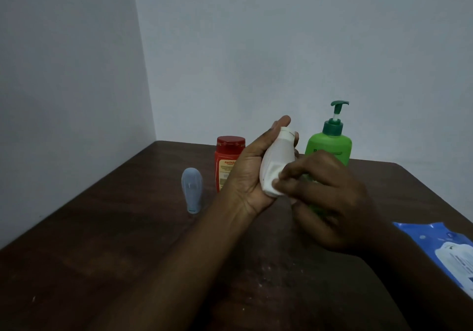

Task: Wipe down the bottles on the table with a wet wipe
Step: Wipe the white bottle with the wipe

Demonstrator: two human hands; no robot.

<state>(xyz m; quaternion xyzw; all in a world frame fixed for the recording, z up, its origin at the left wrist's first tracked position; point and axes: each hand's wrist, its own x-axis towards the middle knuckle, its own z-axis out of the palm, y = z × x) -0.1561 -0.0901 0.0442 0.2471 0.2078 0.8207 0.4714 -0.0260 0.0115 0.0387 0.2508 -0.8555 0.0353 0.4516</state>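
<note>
**A:** Where is the white bottle [280, 149]?

**B:** Lifted off the dark wooden table [115, 228], near the middle of the scene. The left hand [252, 177] grips it, palm turned toward the camera and fingers wrapped round its far side. The bottle leans with its cap up and to the right.

**A:** And the right hand [330, 200]?

**B:** Its fingers are curled and pinch a white wet wipe [273, 177], which is pressed against the lower part of the bottle. The wipe blends with the white plastic, so its edges are hard to make out.

**A:** What about the other bottles?

**B:** Three stand on the table farther back. A red bottle [229, 156] with a red ribbed lid is just behind the left hand and partly hidden by it. A green pump bottle [330, 144] with a dark green dispenser is behind the right hand. A blue-grey tube [192, 190] stands on its cap to the left of the red one, apart from it.

**A:** Anything else?

**B:** A blue wet wipe pack [445, 249] lies flat at the near right, cut off by the edge of the view.
</note>
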